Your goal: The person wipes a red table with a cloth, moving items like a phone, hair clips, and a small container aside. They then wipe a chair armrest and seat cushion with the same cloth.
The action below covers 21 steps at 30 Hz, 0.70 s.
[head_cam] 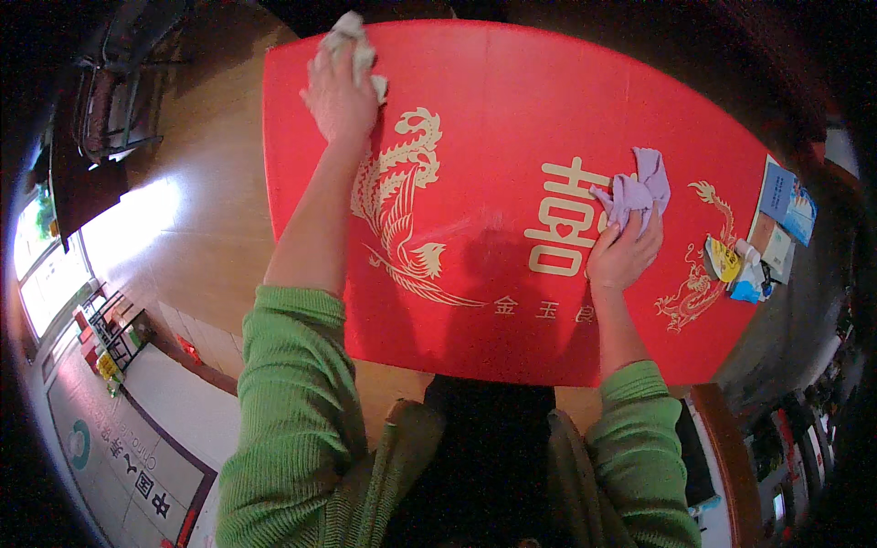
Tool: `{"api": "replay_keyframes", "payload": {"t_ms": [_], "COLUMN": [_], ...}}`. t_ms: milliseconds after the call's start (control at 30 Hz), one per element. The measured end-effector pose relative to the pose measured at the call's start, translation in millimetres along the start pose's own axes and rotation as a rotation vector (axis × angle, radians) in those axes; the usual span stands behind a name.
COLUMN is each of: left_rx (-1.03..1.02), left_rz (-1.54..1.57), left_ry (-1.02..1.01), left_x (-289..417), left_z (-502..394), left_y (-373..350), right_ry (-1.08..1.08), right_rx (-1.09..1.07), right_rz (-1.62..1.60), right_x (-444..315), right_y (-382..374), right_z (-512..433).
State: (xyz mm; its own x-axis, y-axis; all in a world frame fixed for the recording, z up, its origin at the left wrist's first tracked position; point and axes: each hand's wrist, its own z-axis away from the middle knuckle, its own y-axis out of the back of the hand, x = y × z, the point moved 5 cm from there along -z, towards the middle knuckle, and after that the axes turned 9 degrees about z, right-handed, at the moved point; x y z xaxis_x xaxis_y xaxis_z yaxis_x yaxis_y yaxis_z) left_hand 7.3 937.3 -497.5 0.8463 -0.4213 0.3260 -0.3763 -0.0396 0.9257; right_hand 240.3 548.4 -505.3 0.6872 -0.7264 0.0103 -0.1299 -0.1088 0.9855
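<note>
A red table top (479, 89) with gold phoenix, dragon and character prints lies before me. My left hand (342, 99) is spread over a crumpled whitish cloth (351, 31) near the far left corner, its fingers pressing on the cloth. On the right, my right hand (625, 255) holds a bunched light purple cloth (640, 192) against the table, beside the large gold character. Faint pale streaks (466, 222) show on the red surface between my two arms.
Along the right edge sit blue printed leaflets (788, 198), a small white bottle (747, 252), a yellow packet (723, 260) and a blue-and-white packet (747, 288). A dark-framed chair (113, 103) stands at the upper left. A low shelf with goods (113, 329) is at the left.
</note>
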Motion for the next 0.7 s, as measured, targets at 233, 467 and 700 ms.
{"api": "replay_keyframes", "payload": {"t_ms": [233, 467, 700], "left_rx": [0.018, -0.489, -0.317], "left_rz": [0.076, 0.2, 0.193], "left_ry": [-0.084, -0.219, -0.05], "left_x": [70.7, 126.3, 73.1], "left_z": [111.1, 230.2, 300.9], "left_y": [-1.3, 18.2, 49.9], "right_ry": [-0.008, -0.014, 0.049], "right_rx": [-0.015, -0.017, 0.054], "right_rz": [-0.004, -0.01, -0.048], "right_x": [1.0, -1.3, 0.0], "right_y": [0.7, 8.5, 7.6], "right_z": [-1.6, -3.6, -2.6]}}
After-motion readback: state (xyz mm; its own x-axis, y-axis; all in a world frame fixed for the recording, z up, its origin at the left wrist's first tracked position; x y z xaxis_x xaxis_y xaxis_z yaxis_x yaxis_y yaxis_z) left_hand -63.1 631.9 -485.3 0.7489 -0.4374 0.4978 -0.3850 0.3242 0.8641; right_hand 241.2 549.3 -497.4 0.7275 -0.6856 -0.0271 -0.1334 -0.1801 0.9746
